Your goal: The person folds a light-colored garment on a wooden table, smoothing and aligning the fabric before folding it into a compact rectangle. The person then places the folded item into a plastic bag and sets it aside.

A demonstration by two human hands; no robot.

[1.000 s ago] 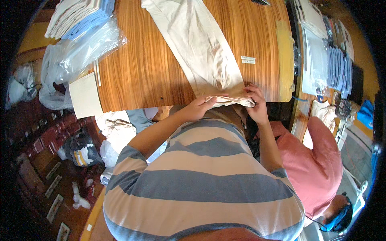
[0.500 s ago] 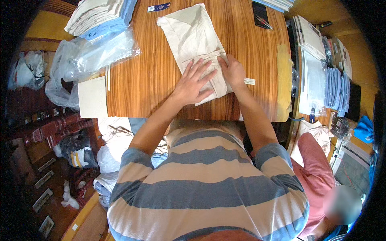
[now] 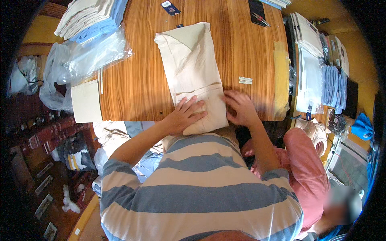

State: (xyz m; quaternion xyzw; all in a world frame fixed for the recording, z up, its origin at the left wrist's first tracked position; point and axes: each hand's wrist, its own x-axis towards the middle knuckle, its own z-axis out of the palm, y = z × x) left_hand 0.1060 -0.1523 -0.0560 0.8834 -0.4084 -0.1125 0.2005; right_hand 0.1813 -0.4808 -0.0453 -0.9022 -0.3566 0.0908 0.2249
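On the table (image 3: 136, 80), overhanging its near edge, lies a folded cream cloth (image 3: 192, 68), lightly creased; left grip (image 3: 183, 116) spread flat upon it, right grip (image 3: 242, 109) half-curled alongside, hold unclear.

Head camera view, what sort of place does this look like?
Probably a garment workroom: a folded cream garment lies on the wooden table, with a stack of folded fabric items and clear plastic packaging toward its far left.

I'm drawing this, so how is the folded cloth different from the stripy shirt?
The folded cloth is plain cream; the shirt has blue-grey and pale stripes. The folded cloth lies mostly on the table, while the shirt is being worn. Both are fabric.
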